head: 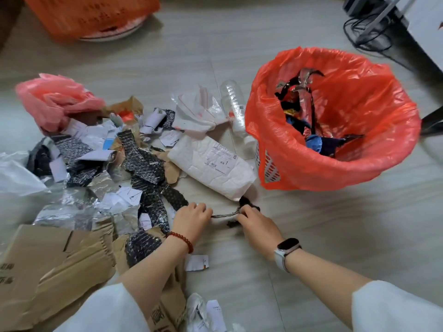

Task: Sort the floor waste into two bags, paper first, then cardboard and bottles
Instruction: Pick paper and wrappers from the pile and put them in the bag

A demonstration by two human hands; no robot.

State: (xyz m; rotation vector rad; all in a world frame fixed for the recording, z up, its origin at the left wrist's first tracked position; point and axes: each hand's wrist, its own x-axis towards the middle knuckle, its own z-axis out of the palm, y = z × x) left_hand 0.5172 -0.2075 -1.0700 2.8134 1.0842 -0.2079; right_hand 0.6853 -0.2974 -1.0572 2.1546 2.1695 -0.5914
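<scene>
While both hands, left hand (191, 218) and right hand (254, 222), pinch its ends, the thin dark crumpled strip (225, 214) looks light, limp and tearable.

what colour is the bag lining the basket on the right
The bag is bright orange-red, translucent plastic; the head view shows it clearly.

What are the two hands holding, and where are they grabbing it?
A dark torn strip: left hand pinches its left end, right hand grips its right end.
</scene>
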